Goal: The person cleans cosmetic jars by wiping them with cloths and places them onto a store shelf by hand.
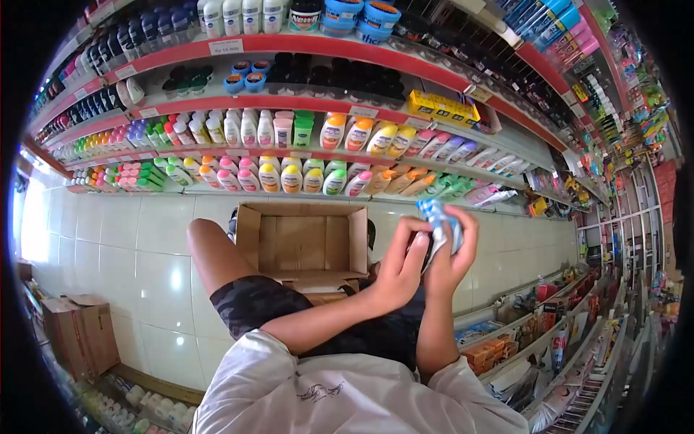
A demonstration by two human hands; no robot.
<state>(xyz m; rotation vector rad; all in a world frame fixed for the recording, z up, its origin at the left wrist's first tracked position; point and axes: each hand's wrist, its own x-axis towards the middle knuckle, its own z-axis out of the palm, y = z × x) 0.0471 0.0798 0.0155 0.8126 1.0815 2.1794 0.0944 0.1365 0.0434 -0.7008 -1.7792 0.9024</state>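
Both hands are raised close together in front of me, to the right of an open cardboard box (311, 242). My right hand (457, 249) is closed round a crumpled blue-and-white checked cloth (431, 211). Fingers of my left hand (401, 264) are bent round a small dark item (429, 247), which touches the cloth. Most of that item is hidden by the fingers and cloth, so its kind cannot be made out. The cardboard box stands on the floor between my legs, its flaps open and its bare bottom showing.
Shelves ahead hold rows of lotion bottles (291, 179), blue-lidded jars (254, 81) and yellow boxes (442, 108). A closed carton (81, 336) stands on the tiled floor (155, 289) at left. Low racks (535, 340) of packaged goods line my right side.
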